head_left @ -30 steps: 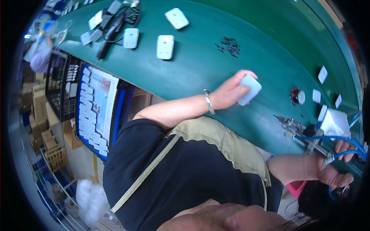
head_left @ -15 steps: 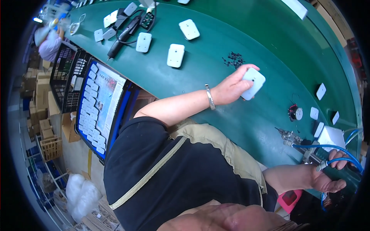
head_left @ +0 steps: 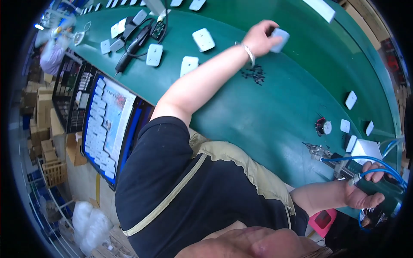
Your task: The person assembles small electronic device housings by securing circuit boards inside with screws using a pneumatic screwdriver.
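Observation:
My left hand (head_left: 259,38), with a metal bracelet on the wrist, is stretched far out over the green table (head_left: 275,116) and grips a small white plastic housing (head_left: 280,39). Just below that wrist lies a small pile of black screws (head_left: 254,74). My right hand (head_left: 365,194) is at the lower right, closed around a pneumatic screwdriver (head_left: 340,167) with a blue coiled hose (head_left: 378,160); the tool's tip points left over the table edge.
Similar white housings (head_left: 203,39) (head_left: 188,65) (head_left: 154,54) lie at the far left beside a black corded tool (head_left: 131,51). Small white parts (head_left: 350,99), a round black dial (head_left: 322,127) and a white box (head_left: 365,150) sit at right. A blue tray of white pieces (head_left: 105,124) hangs below the table edge. Another person (head_left: 53,53) works far left.
My left hand has carried the white housing away from me, past the screw pile, toward the far side of the table. My right hand keeps its hold on the screwdriver.

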A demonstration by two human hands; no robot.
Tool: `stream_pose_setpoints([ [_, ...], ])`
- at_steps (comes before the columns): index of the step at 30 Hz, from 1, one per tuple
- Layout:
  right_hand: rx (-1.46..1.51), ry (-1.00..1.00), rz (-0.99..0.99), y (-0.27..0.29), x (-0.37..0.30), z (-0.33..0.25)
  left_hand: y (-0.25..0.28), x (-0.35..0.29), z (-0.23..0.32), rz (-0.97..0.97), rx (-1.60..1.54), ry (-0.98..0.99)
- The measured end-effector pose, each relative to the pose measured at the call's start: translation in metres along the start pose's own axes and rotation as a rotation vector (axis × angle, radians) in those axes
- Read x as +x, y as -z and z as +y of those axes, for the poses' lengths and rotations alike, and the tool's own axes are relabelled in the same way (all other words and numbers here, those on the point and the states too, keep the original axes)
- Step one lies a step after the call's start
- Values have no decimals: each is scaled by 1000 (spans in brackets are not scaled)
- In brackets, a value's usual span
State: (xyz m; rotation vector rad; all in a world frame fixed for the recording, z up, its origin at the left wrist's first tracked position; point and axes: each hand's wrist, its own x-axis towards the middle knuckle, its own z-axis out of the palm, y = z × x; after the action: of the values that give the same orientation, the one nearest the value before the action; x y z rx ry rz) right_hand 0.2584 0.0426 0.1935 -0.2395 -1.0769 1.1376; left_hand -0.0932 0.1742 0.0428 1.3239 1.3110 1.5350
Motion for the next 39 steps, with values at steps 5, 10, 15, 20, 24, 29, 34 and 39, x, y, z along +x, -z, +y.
stream_pose_setpoints([
  [5,-72,-3,-58,-2,1,0,43,76,-62,76,632,137],
  [10,-174,36,-103,30,-13,-4,19,73,-47,306,1490,-413],
  [15,-212,52,-111,60,-11,-11,-175,52,-16,-376,769,-245],
  [20,-238,68,-87,82,-8,-27,-311,56,-14,-534,596,211],
  [24,-178,158,-38,97,-8,-25,-353,84,-50,-568,728,179],
  [29,-200,182,17,98,-7,-22,-373,73,-44,-607,733,135],
  [34,-280,124,33,97,-9,-29,-356,44,-25,-514,759,59],
  [39,-144,34,-74,81,-10,-23,-276,27,-16,-504,410,-215],
])
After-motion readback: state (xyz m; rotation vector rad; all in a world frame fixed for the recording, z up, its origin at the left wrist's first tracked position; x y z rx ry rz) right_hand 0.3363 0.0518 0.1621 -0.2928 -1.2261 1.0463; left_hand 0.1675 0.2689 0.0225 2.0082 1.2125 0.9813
